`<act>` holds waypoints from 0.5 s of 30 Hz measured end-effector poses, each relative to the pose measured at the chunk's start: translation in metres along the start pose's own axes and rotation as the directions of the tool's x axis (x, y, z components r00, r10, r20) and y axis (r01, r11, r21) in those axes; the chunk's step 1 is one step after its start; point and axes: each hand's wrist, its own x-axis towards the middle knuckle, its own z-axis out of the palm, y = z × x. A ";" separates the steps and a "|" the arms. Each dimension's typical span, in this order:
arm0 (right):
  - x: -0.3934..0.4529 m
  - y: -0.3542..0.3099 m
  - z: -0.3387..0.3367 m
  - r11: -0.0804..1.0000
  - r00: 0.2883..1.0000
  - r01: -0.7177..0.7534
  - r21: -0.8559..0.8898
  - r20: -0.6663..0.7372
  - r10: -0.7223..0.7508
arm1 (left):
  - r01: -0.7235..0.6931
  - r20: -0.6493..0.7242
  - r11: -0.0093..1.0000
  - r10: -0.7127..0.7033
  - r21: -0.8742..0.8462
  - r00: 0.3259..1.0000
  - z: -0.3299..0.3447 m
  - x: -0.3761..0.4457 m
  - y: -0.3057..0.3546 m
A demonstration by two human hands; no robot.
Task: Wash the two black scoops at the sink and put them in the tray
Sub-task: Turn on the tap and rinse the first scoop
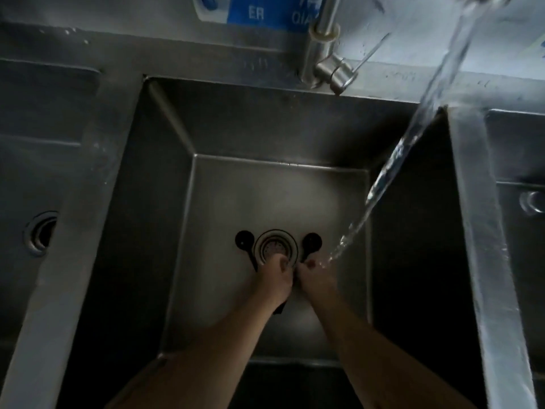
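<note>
Two black scoops are held low in the steel sink (177,202), one on each side of the drain (275,246). The left scoop (244,241) has its round bowl left of the drain, and my left hand (275,277) is closed on its handle. The right scoop (312,242) has its bowl right of the drain, and my right hand (314,278) grips its handle. A stream of water (392,163) falls from the upper right and lands just beside my right hand's fingers. The two hands touch each other.
The tap body (327,48) stands on the back ledge. Another basin with a drain (41,231) lies to the left, and a third basin (519,178) to the right. A blue label (265,10) is on the back wall.
</note>
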 end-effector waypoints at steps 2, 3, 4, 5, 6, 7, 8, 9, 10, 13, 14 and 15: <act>0.002 0.009 0.009 0.999 0.998 -0.037 -0.010 -0.044 0.036 | 0.021 -0.006 1.000 -0.021 0.011 1.000 0.010 0.004 -0.009; 0.004 0.012 0.014 0.999 0.997 -0.048 -0.017 -0.063 0.047 | 0.028 -0.007 0.999 -0.028 0.017 1.000 0.014 0.006 -0.012; 0.007 0.014 0.018 0.998 0.995 -0.054 -0.014 -0.083 0.053 | 0.032 -0.012 0.999 -0.032 0.023 0.999 0.018 0.008 -0.014; 0.009 0.016 0.023 0.998 0.994 -0.055 -0.011 -0.100 0.054 | 0.036 -0.017 0.999 -0.036 0.021 0.999 0.020 0.009 -0.016; 0.012 0.016 0.026 0.998 0.991 -0.060 -0.011 -0.117 0.059 | 0.038 -0.018 0.999 -0.038 0.015 0.999 0.022 0.009 -0.016; 0.015 0.017 0.028 0.997 0.990 -0.071 -0.021 -0.127 0.068 | 0.036 -0.012 0.999 -0.036 0.006 0.999 0.024 0.010 -0.017; 0.016 0.017 0.028 0.996 0.989 -0.081 -0.045 -0.125 0.075 | 0.033 -0.004 0.999 -0.033 -0.005 0.999 0.025 0.010 -0.017; 0.017 0.017 0.028 0.994 0.991 -0.082 -0.073 -0.113 0.073 | 0.034 0.010 0.999 -0.033 -0.013 0.999 0.025 0.008 -0.018; 0.018 0.017 0.026 0.995 0.993 -0.073 -0.075 -0.094 0.066 | 0.035 0.028 0.999 -0.035 -0.020 0.999 0.025 0.007 -0.018; 0.010 0.019 0.014 0.999 0.999 -0.031 0.041 0.022 0.031 | 0.041 0.086 0.998 -0.037 -0.054 0.996 0.022 0.002 -0.017; 0.003 0.020 0.007 0.994 0.996 -0.034 0.102 0.084 0.025 | 0.043 0.100 0.997 -0.036 -0.071 0.994 0.019 0.000 -0.016; -0.005 0.020 -0.001 0.981 0.989 -0.059 0.186 0.144 0.032 | 0.043 0.112 0.995 -0.033 -0.086 0.993 0.016 -0.003 -0.013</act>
